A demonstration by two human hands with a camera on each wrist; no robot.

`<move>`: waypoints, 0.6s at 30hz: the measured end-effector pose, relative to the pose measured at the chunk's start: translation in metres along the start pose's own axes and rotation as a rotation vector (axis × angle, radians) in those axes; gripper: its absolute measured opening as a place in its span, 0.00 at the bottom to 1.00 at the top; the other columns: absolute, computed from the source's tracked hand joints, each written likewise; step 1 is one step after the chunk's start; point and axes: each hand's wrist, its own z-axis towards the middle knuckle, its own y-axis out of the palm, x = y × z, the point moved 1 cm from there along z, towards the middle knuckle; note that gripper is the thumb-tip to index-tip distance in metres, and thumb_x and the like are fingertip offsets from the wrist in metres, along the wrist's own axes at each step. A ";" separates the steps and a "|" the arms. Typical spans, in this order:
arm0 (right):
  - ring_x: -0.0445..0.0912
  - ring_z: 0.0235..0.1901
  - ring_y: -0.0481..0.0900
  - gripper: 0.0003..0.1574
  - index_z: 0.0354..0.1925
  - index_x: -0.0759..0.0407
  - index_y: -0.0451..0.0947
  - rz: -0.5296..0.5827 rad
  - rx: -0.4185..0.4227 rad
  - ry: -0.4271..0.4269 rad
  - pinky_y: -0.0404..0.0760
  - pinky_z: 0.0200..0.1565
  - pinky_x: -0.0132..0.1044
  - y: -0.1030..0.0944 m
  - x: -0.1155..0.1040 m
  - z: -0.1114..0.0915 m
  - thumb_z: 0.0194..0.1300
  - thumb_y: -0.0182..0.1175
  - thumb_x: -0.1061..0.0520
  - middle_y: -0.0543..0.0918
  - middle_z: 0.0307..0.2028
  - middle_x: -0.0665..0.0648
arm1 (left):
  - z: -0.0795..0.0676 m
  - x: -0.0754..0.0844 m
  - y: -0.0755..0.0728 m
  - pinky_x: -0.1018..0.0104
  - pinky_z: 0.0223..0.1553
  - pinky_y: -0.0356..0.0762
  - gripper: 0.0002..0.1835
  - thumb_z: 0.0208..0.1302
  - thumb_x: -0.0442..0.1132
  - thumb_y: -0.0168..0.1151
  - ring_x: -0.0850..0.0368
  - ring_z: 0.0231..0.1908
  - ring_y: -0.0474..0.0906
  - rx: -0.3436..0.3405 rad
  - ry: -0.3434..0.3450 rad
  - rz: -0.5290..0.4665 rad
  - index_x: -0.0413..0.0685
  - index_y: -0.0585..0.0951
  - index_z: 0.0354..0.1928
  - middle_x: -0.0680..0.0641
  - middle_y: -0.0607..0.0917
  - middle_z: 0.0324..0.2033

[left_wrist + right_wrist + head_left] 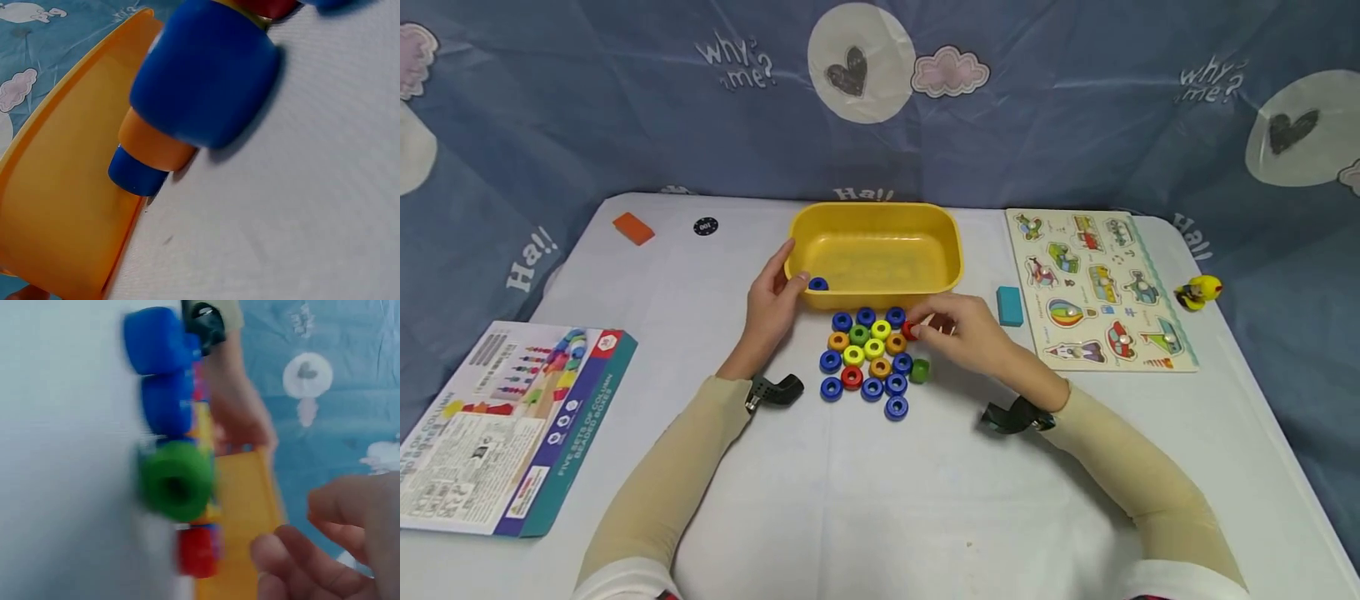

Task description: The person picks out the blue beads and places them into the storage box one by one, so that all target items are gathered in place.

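My left hand (770, 300) grips the left end of a yellow plastic tub (880, 298), its thumb over the rim. Just inside that end lies a blue bead (817, 284). In front of the tub sits a cluster of holed beads: blue, yellow, orange, green and red. My right hand (966, 333) hovers at the cluster's right side, fingertips close to a red bead (909, 330). The right wrist view, blurred, shows those fingers loosely bent and apart from the red bead (199, 551). A green bead (919, 371) lies on its side nearby.
A teal block (1010, 307) and a picture puzzle board (1097, 292) lie to the right, with a yellow figurine (1198, 292) beyond. On the left are a boxed bead set (512, 425), an orange block (634, 228) and a black chip (705, 226).
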 end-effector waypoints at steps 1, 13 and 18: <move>0.42 0.28 0.78 0.07 0.39 0.60 0.84 0.006 -0.024 0.008 0.79 0.30 0.31 0.003 0.004 -0.003 0.61 0.62 0.63 0.87 0.36 0.54 | 0.002 -0.005 0.000 0.62 0.73 0.59 0.31 0.71 0.38 0.52 0.57 0.73 0.57 0.001 0.001 0.000 0.56 0.60 0.74 0.51 0.59 0.75; 0.39 0.31 0.71 0.10 0.35 0.52 0.82 -0.089 -0.210 -0.033 0.74 0.32 0.29 0.030 0.015 -0.012 0.52 0.70 0.54 0.79 0.33 0.47 | -0.001 0.000 0.000 0.62 0.74 0.58 0.31 0.71 0.39 0.51 0.57 0.74 0.56 -0.004 0.027 0.017 0.55 0.59 0.75 0.51 0.59 0.75; 0.39 0.31 0.72 0.08 0.34 0.52 0.82 -0.064 -0.195 -0.046 0.73 0.31 0.29 0.031 0.019 -0.013 0.52 0.66 0.58 0.79 0.33 0.47 | 0.000 0.001 0.000 0.62 0.74 0.57 0.31 0.72 0.39 0.51 0.57 0.74 0.55 -0.007 0.013 0.012 0.55 0.58 0.75 0.51 0.58 0.75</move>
